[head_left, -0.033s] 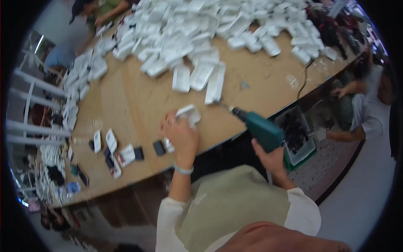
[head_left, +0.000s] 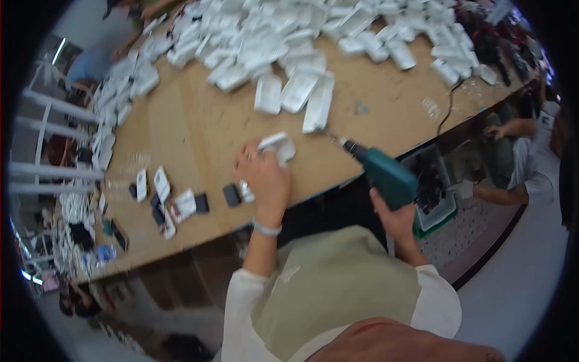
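My left hand is closed over a white plastic piece on the tabletop, and its far end sticks out beyond the fingers. The fingers hide the rest of it. In my right hand is a green power screwdriver, its bit slanting left over the table edge. The bit's tip is near the end of a long white plastic shell, but I cannot tell whether they touch. A small black block rests on the table beside my left wrist.
A large heap of white plastic shells covers the far table. Several white-and-black pieces lie left of my hand. Below the right table edge stands a tub of dark parts. Another person's gloved hand is beside it.
The whole view has shifted slightly, so the table and heap sit a little higher and further right. Both hands keep their holds, with little visible movement against the table.
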{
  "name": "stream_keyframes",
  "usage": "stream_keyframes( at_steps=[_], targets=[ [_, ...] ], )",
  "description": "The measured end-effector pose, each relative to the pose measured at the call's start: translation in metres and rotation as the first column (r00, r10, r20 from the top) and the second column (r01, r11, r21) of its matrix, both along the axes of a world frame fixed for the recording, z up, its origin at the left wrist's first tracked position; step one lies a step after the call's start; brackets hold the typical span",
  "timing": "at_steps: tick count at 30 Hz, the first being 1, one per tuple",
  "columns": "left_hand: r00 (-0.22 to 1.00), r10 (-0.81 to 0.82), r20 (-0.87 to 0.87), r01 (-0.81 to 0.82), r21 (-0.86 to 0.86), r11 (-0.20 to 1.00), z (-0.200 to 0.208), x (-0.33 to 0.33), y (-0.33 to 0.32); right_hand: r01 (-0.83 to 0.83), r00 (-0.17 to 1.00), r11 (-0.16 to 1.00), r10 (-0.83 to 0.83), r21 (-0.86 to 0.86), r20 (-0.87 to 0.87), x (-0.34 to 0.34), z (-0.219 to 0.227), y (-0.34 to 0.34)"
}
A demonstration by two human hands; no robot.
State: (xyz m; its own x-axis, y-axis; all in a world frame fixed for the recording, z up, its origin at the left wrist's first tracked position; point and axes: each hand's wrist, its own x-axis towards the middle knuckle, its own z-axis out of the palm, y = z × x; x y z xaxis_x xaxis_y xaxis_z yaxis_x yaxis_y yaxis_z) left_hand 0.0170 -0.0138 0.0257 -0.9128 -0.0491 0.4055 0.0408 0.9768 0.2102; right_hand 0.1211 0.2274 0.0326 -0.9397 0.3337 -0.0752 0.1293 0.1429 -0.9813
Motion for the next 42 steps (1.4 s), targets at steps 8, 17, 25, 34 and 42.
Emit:
stream_keyframes(
  at_steps=[8,17,25,34,42],
  targets=[
    [1.000,0.027,0.014,-0.027,-0.003,1.000,-0.007,0.005,-0.003,-0.036,0.995,0.999,0.037,0.007,-0.093,-0.004,-0.008,-0.001],
    [0.990,-0.021,-0.141,0.045,0.170,0.984,0.000,0.038,-0.013,-0.038,0.996,0.999,0.038,0.010,-0.086,0.002,-0.012,-0.005],
    [0.956,-0.248,-0.157,0.285,0.290,0.914,-0.010,0.044,-0.034,-0.137,0.986,0.990,0.141,0.043,-0.094,-0.008,-0.005,-0.012],
    [0.972,-0.110,-0.207,0.151,0.191,0.970,-0.014,0.028,-0.028,-0.256,0.928,0.936,0.308,0.242,-0.209,-0.018,-0.007,-0.023],
    [0.970,-0.024,-0.243,0.051,0.107,0.993,-0.007,0.011,-0.004,-0.314,0.910,0.912,0.368,0.264,-0.190,-0.031,-0.014,-0.032]
  ],
)
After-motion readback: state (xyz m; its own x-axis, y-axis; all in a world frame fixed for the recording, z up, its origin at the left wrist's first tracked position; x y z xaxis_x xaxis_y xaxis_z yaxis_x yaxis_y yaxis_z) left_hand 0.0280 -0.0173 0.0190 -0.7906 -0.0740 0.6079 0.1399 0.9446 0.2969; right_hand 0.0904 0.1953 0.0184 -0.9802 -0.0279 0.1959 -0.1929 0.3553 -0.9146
